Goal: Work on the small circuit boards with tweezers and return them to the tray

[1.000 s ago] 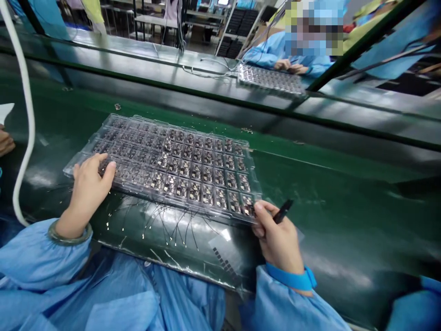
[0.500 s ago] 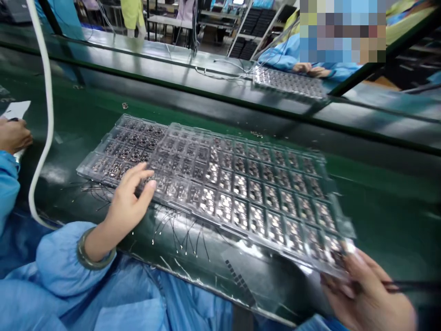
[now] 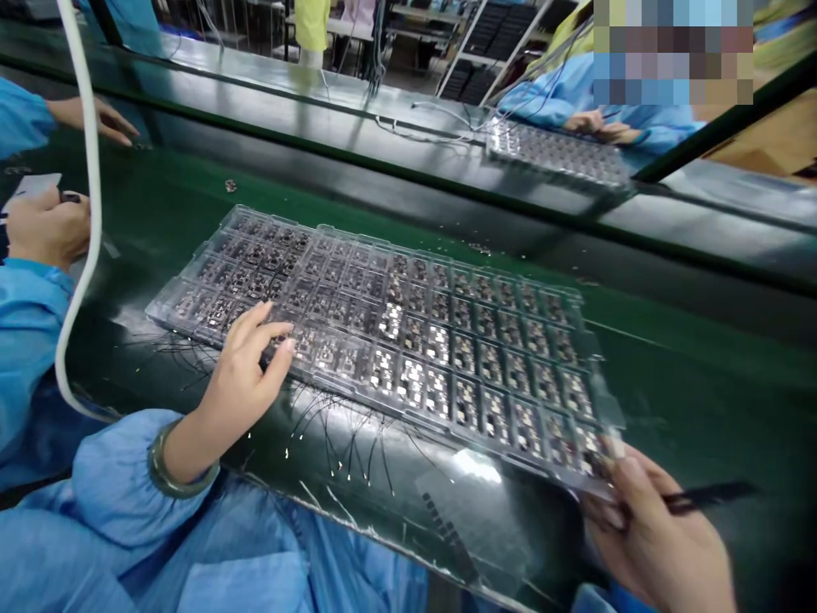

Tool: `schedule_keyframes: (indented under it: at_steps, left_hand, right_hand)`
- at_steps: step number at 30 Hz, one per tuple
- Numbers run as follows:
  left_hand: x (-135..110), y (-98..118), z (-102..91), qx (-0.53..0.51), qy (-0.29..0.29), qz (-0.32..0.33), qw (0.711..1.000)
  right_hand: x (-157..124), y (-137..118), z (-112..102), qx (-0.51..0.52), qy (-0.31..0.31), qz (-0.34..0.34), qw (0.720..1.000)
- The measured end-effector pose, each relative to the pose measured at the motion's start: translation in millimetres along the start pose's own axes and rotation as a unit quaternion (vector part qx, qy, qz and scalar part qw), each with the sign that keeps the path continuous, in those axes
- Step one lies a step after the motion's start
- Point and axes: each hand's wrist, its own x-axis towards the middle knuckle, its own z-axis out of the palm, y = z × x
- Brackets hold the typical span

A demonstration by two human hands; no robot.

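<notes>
My right hand grips the near right corner of a clear plastic tray, thumb on top and fingers underneath. A thin black tool, its kind unclear, juts out of the same hand. Small circuit boards fill the tray's pockets. The tray's left part overlaps another clear tray of boards lying on the bench. My left hand reaches over the near edge where the trays overlap, fingers apart, fingertips at the tray surface. Thin black wires with pale ends stick out below the trays' near edge.
A white cable hangs at the left. Beyond it a co-worker's hand holds something pale, and another hand reaches over the green bench. Behind the rail, a person works over another clear tray. Small bits lie behind the trays.
The right end of the held tray has moved left and slightly up, with my right hand on it. My left hand has barely shifted. Another person's hand has come in at upper left.
</notes>
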Motion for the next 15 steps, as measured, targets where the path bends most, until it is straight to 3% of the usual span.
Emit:
schedule_keyframes:
  at_steps: [5,8,12,15]
  left_hand:
    - [-3,-11,-2.9,0.058,-0.015,0.003,0.998]
    - [1,-15,-10.6,0.086,-0.043,0.012,0.995]
    - [26,-21,-34.5,0.108,-0.054,0.058,0.991]
    - [55,-26,-52.6,0.169,-0.068,0.065,0.981]
  right_hand:
    - [6,-2,20,-0.026,-0.001,0.002,1.0]
    - [5,-5,21,-0.129,0.033,-0.008,0.991]
    - [1,-7,6,-0.362,0.088,-0.008,0.928]
    - [-7,3,-11,-0.439,0.161,-0.032,0.883]
